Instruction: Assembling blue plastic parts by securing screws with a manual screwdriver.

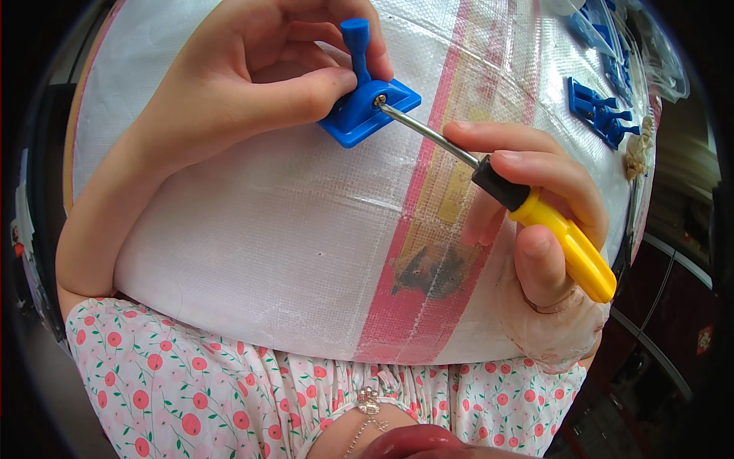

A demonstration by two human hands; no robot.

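Between the thumb and fingers of my left hand (290, 73) is a blue plastic part (355, 126) with a flat square base, a rounded hump and a knobbed lever standing up from it. A small brass-coloured screw (379, 100) sits in the side of the hump. My right hand (547, 183) is closed round a screwdriver (569, 241) with a yellow and black handle and a steel shaft. The shaft slants up to the left, and its tip meets the screw head. Some of my left fingers are hidden behind the blue part.
More blue plastic parts (600, 111) lie at the far right of the table. Clear plastic bags (654, 53) are heaped behind them, near the edge. A white woven sheet (252, 252) with a red and yellow stripe covers the table, with a dark worn patch (434, 271) near me.
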